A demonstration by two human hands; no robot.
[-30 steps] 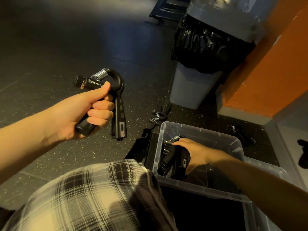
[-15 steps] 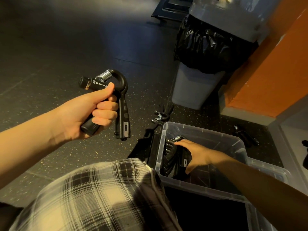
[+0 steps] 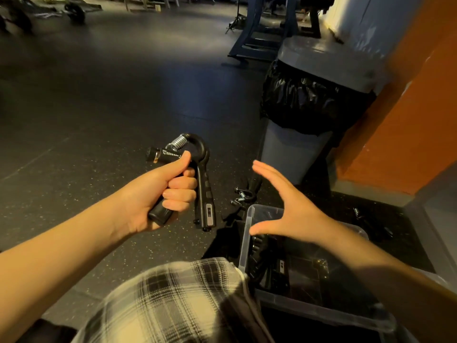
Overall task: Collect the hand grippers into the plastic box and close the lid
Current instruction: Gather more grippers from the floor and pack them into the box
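1. Dim gym, dark speckled rubber floor (image 3: 99,120), a grey trash bin (image 3: 296,149) with a black bag against an orange wall (image 3: 408,120) on the far right. Plaid shorts (image 3: 173,298) fill the near edge.
2. Big change: the right hand (image 3: 289,214) was down inside the plastic box (image 3: 243,243) a moment ago, resting on the stowed grippers (image 3: 262,258). Now it's up and out, hovering over the box's far-left corner, fingers straight and spread wide, holding nothing.
3. So those are dropped off. They sit at the left end of the box, which is on the floor, near right.
4. The left hand (image 3: 158,194) hasn't really changed: fingers curled tight round one handle of a black hand gripper (image 3: 202,184), thumb on top, held in the air left of the box. Its other handle hangs free.
5. My guess is the empty right hand is heading for that one, since the open palm faces it.
6. Not done yet though. A loose gripper (image 3: 243,195) lies on the floor just past the box, and what looks like another (image 3: 371,219) is further right, too dark to be sure.
7. The box is open on top, so closing the lid comes last.
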